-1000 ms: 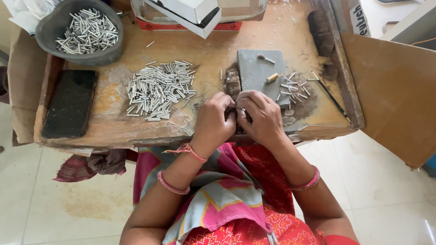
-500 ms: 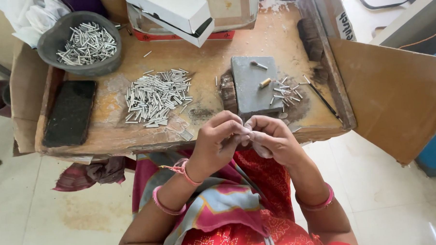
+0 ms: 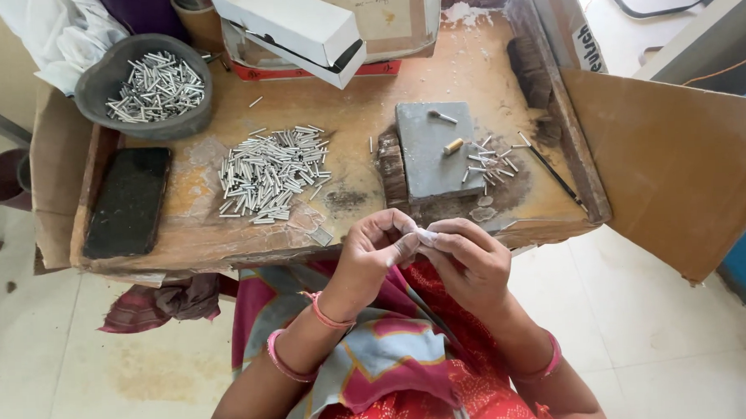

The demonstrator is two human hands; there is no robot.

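Note:
My left hand [image 3: 373,251] and my right hand [image 3: 467,260] meet fingertip to fingertip just in front of the wooden work table [image 3: 348,194], over my lap. Between the fingers of both hands is a small pale piece [image 3: 424,237], too small to make out. A heap of short silver tubes [image 3: 268,172] lies on the table to the left of my hands. Beyond them a grey metal block [image 3: 437,149] carries two small bits, with a few more tubes [image 3: 491,164] scattered beside it.
A dark bowl [image 3: 146,89] of silver tubes sits at the back left. A black phone [image 3: 129,201] lies at the table's left edge. White boxes [image 3: 292,26] stand at the back, a cardboard flap [image 3: 677,166] on the right, and a thin black stick [image 3: 554,174] lies nearby.
Both hands have drawn back from the table's front edge toward my body, fingertips still pinched together on the small piece. The view has shifted slightly.

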